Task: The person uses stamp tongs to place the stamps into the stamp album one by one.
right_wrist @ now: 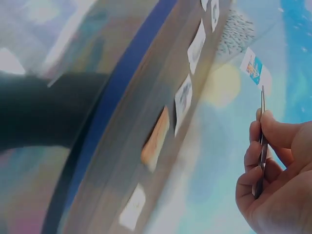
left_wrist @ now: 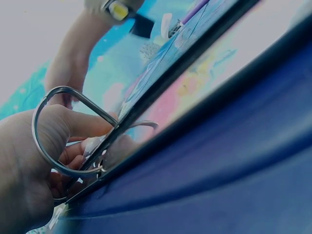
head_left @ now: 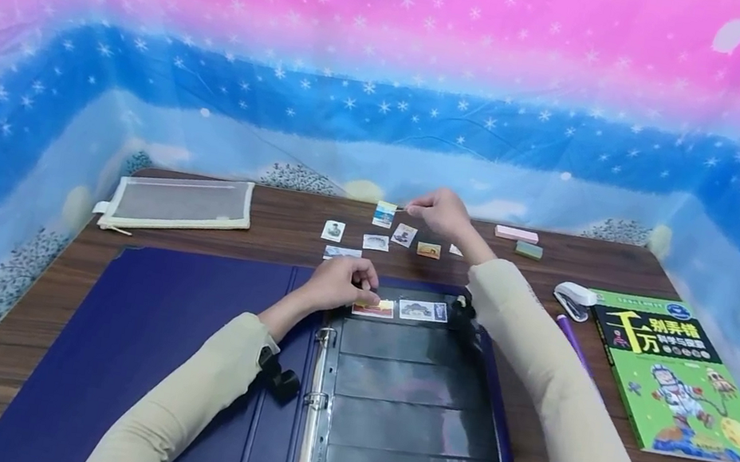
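My right hand (head_left: pixel 442 212) holds metal tweezers (right_wrist: pixel 262 141) with thumb and fingers. At their tip is a small blue-and-white postage stamp (right_wrist: pixel 253 66), raised off the table. My left hand (head_left: pixel 340 283) is at the top of a black stamp album page (head_left: pixel 411 383), thumb and fingers pinching its clear plastic near the top left corner. In that top pocket row are a red-and-yellow stamp (head_left: pixel 372 308) and a grey-white stamp (head_left: pixel 423 310). The page sits on the metal rings (head_left: pixel 316 400) of an open dark blue binder (head_left: pixel 182 314). In the left wrist view, a ring partly covers the left hand.
Several loose stamps (head_left: pixel 375 242) lie behind the binder. A cream-edged mesh pouch (head_left: pixel 178 205) is at back left. To the right are pink (head_left: pixel 516 234) and green (head_left: pixel 529 250) blocks, a white stapler (head_left: pixel 575 300), a purple pen (head_left: pixel 573 342) and a green book (head_left: pixel 687 386).
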The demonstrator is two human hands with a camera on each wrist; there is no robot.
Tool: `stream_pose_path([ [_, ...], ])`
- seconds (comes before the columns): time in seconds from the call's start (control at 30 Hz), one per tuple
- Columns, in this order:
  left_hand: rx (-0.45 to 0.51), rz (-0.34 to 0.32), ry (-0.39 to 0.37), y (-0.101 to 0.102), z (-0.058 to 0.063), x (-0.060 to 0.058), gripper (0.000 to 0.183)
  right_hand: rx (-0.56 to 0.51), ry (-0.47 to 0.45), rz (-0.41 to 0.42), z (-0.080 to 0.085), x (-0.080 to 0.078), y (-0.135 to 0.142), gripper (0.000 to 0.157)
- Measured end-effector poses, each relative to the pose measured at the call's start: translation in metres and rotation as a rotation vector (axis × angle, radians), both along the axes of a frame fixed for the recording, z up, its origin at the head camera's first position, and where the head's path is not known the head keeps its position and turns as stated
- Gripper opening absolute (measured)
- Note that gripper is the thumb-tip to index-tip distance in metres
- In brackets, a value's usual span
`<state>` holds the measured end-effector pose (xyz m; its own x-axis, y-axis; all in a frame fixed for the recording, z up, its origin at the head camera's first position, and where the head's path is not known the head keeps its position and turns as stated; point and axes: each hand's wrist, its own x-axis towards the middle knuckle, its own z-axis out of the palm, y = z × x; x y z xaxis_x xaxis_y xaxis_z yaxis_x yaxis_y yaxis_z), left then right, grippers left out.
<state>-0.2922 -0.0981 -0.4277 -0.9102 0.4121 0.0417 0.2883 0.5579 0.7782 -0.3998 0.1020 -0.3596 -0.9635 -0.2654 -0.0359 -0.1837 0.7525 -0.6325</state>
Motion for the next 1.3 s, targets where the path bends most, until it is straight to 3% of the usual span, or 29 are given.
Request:
stream_pose_path([
  [0.2,0.014,-0.001,-0.016,-0.003,0.000,0.000,0.016,0.057,-0.011,0.045,0.003,0.019,0.039,0.025],
  [0.47,0.016,-0.002,-0.003,-0.005,0.000,0.000,0.015,0.069,-0.004,0.078,-0.009,0.041,0.088,0.025],
  [0.63,0.022,0.003,0.010,-0.003,0.000,0.000,0.013,0.069,-0.027,0.051,-0.011,0.053,0.108,0.025],
  [0.87,-0.001,0.010,0.064,-0.002,-0.001,0.000,0.008,0.059,0.009,0.037,-0.013,0.060,0.121,0.021],
  [1.1,-0.006,0.000,0.065,0.001,0.000,0.000,0.008,0.023,0.006,0.042,-0.011,0.065,0.123,0.022],
  [1.3,-0.005,-0.002,0.066,0.004,0.000,0.000,0.008,0.067,0.008,0.077,-0.014,0.070,0.123,0.021],
])
